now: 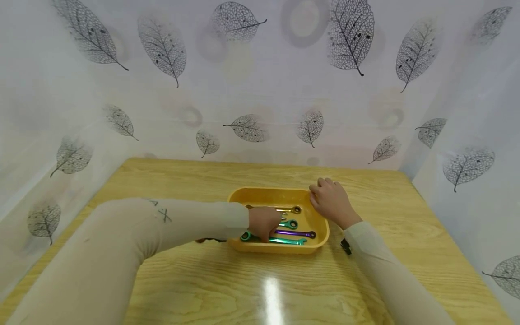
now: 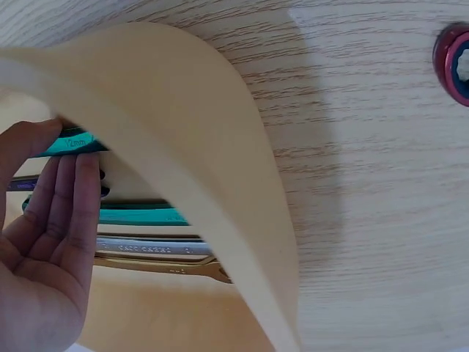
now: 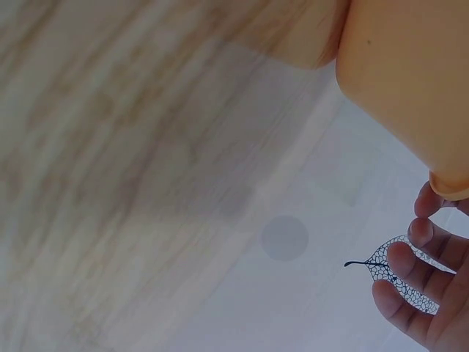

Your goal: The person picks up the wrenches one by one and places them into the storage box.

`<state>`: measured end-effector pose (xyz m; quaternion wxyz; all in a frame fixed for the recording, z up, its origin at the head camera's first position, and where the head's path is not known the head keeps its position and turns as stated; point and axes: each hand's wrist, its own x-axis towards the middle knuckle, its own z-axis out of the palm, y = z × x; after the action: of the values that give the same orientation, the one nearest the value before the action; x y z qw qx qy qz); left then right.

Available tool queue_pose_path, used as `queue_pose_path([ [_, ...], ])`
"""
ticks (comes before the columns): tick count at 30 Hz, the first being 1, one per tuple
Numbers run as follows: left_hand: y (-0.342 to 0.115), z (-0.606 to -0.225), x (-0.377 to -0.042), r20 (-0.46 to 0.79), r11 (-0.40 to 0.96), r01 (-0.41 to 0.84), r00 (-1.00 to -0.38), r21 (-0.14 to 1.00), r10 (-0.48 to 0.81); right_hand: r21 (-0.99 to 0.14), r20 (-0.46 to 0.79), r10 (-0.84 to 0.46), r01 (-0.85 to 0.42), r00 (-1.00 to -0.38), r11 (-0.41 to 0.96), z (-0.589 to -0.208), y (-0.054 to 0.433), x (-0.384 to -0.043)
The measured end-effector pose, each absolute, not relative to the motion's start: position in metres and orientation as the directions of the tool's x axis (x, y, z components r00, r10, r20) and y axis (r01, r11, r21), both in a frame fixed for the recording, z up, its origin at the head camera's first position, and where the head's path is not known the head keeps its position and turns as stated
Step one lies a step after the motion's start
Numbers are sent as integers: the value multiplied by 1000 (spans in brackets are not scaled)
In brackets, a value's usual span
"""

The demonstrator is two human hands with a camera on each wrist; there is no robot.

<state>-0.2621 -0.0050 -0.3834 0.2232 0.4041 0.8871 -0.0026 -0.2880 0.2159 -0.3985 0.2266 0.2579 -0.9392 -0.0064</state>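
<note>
A yellow plastic tray (image 1: 280,249) holds several combination wrenches side by side. My left hand (image 1: 263,221) reaches inside it. In the left wrist view, thumb and fingertips pinch a green wrench (image 2: 76,142) marked 12mm, nearest the tray's front wall. Behind that lie a purple wrench (image 1: 295,233), a second green wrench (image 2: 143,214), a silver wrench (image 2: 150,246) and a gold wrench (image 2: 157,267). My right hand (image 1: 331,201) grips the rim at the tray's back right corner; in the right wrist view its fingers (image 3: 410,268) curl below that rim.
The tray stands on a wood-grain table (image 1: 195,289). Left of it lies a tool with a red ring end (image 2: 448,62), mostly hidden by my left sleeve in the head view. A small black object (image 1: 345,246) shows by my right wrist. Leaf-patterned curtains (image 1: 260,81) surround the table.
</note>
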Motion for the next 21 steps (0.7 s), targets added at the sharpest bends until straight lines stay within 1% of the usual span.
queue_pose_path([
  [4, -5, -382, -263, -396, 667, 724, -567, 179, 722, 129, 418, -488, -481, -766, 867, -396, 216, -289],
  [13, -5, -383, -264, -366, 666, 721, -577, 193, 730, 138, 432, -494, -486, -755, 863, -397, 216, -290],
  [18, -6, -376, -261, -366, 658, 712, -560, 247, 743, 141, 426, -493, -483, -759, 864, -399, 216, -289],
  [21, -7, -369, -259, -333, 644, 712, -557, 280, 761, 141, 428, -493, -483, -757, 864, -399, 215, -289],
])
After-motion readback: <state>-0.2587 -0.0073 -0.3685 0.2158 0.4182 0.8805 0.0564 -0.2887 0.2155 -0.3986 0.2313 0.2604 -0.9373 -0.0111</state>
